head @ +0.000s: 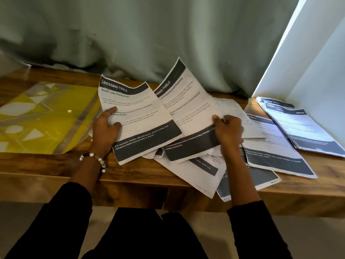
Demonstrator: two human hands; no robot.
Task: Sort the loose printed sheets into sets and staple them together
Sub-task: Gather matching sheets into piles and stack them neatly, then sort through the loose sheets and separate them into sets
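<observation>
My left hand [105,128] grips the left edge of a printed sheet headed "DRESSING TABLE" [138,116], thumb on its face, and holds it tilted up off the wooden table [46,165]. My right hand [227,131] pinches the right side of a second printed sheet [188,109], which stands raised beside the first. Under both lie several loose printed sheets [205,171], some hanging over the table's front edge. A separate stack of sheets [302,128] lies at the far right. No stapler is in view.
A yellow plastic folder with a snap button [43,116] lies on the table at the left. A grey-green curtain [149,34] hangs behind the table. A white wall [321,62] closes off the right side. My lap is below the table edge.
</observation>
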